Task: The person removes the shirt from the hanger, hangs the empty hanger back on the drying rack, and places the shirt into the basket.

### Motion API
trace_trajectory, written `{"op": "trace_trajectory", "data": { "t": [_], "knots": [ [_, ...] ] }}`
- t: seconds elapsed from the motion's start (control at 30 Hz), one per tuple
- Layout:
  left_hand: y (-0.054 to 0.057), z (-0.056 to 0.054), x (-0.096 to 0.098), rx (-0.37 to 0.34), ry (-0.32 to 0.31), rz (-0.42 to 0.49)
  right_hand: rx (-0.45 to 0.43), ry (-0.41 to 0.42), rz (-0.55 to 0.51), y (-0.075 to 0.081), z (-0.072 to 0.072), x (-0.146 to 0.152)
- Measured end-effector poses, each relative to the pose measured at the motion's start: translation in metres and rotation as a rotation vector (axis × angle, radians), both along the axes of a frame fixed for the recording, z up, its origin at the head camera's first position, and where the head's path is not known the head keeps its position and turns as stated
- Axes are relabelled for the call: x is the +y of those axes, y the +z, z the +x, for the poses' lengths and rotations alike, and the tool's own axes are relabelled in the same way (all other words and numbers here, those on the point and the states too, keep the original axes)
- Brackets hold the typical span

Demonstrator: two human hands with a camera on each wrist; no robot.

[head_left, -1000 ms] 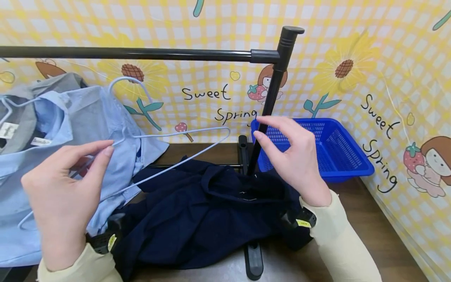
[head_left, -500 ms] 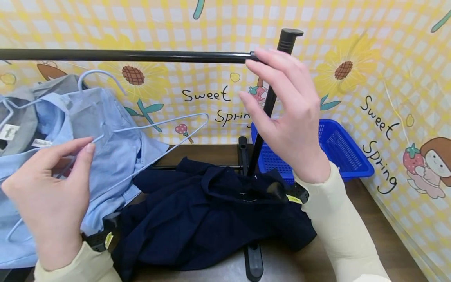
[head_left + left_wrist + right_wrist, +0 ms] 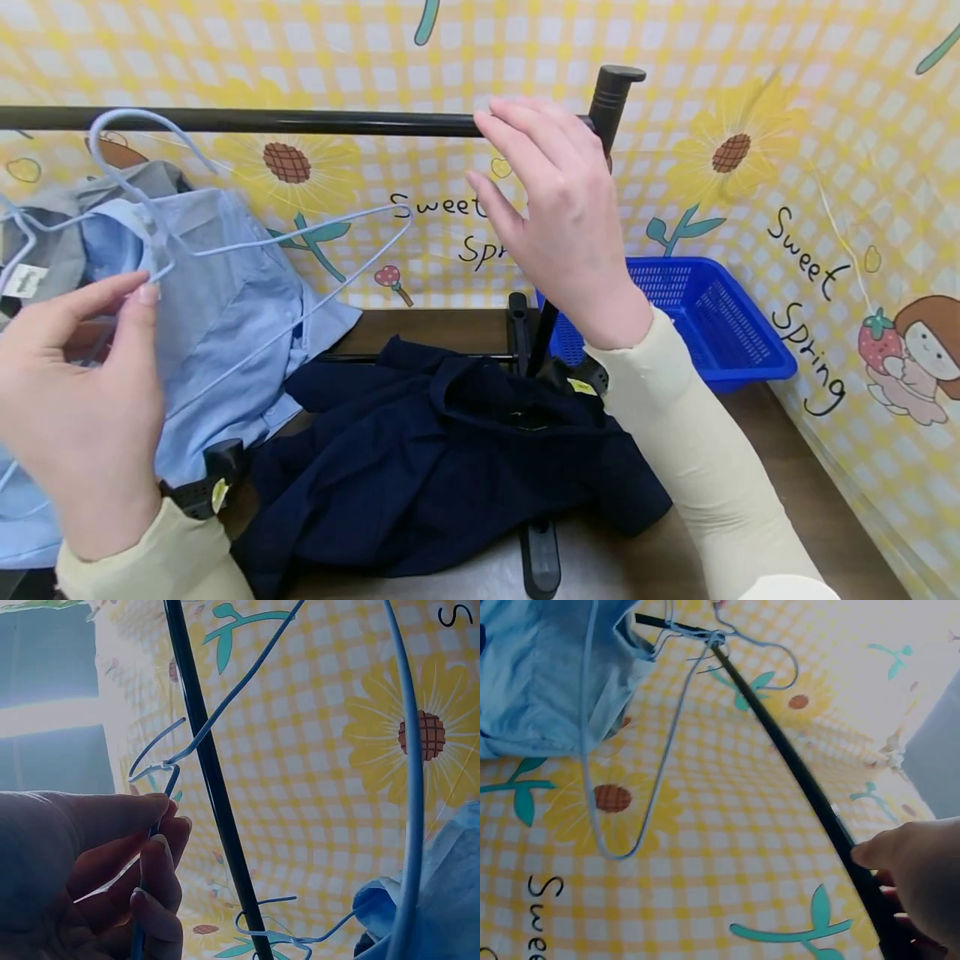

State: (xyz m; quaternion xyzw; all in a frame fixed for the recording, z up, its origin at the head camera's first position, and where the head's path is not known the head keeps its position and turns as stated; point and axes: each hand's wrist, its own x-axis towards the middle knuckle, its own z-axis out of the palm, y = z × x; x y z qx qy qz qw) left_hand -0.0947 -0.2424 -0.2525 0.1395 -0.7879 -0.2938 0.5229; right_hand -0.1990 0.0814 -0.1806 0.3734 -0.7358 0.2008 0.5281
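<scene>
Thumb (image 3: 137, 325) and index finger (image 3: 93, 293) of the left hand (image 3: 86, 383) are pinching the hanger (image 3: 123, 183) just below its hook, which overlaps the rail (image 3: 322, 122) in the head view. The left wrist cam shows the other fingers curled by the wire, mostly hidden from the head cam. The right hand (image 3: 558, 208) is up at the rail's right end, fingers loosely extended, thumb apart. The right wrist cam puts a fingertip (image 3: 864, 853) right at the rail, can't tell how firmly. It also catches hanger wires crowding the far end, cut off up top. Behind the hanger: a blue shirt (image 3: 247, 308) and a grey shirt (image 3: 63, 250). The navy shirt (image 3: 450, 467) and basket (image 3: 731, 308) only show in the head view.
</scene>
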Motion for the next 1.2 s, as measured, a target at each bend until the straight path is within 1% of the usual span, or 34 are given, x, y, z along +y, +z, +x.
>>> {"op": "trace_trajectory", "data": {
  "t": [0.17,0.33,0.5,0.57,0.67,0.77,0.87,0.9,0.97,1.1,1.2],
  "knots": [
    [0.010,-0.005,-0.001,-0.010,0.011,0.044,0.062,-0.031,-0.043,-0.005,-0.008,-0.005],
    [0.018,-0.014,-0.006,-0.022,0.018,0.056,0.067,-0.035,-0.082,-0.005,-0.012,-0.009],
    [0.024,-0.024,-0.016,0.001,0.032,0.062,0.070,-0.030,-0.123,-0.001,-0.013,-0.011],
    [0.027,-0.027,-0.019,-0.002,0.039,0.070,0.071,-0.025,-0.140,0.001,-0.014,-0.012],
    [0.034,-0.031,-0.023,-0.019,0.045,0.122,0.064,-0.029,-0.152,0.004,-0.014,-0.011],
    [0.043,-0.034,-0.025,-0.041,0.032,0.218,0.052,-0.039,-0.149,0.005,-0.013,-0.011],
    [0.047,-0.038,-0.027,-0.059,0.046,0.256,0.045,-0.046,-0.147,0.005,-0.013,-0.011],
    [0.047,-0.039,-0.028,-0.061,0.050,0.254,0.044,-0.046,-0.149,0.005,-0.013,-0.011],
    [0.044,-0.043,-0.029,-0.063,0.065,0.214,0.041,-0.047,-0.152,0.005,-0.013,-0.011],
    [0.033,-0.048,-0.030,-0.062,0.077,0.129,0.035,-0.049,-0.153,0.005,-0.012,-0.010],
    [0.025,-0.049,-0.030,-0.088,0.086,0.133,0.032,-0.049,-0.148,0.006,-0.012,-0.010]
  ]
}}
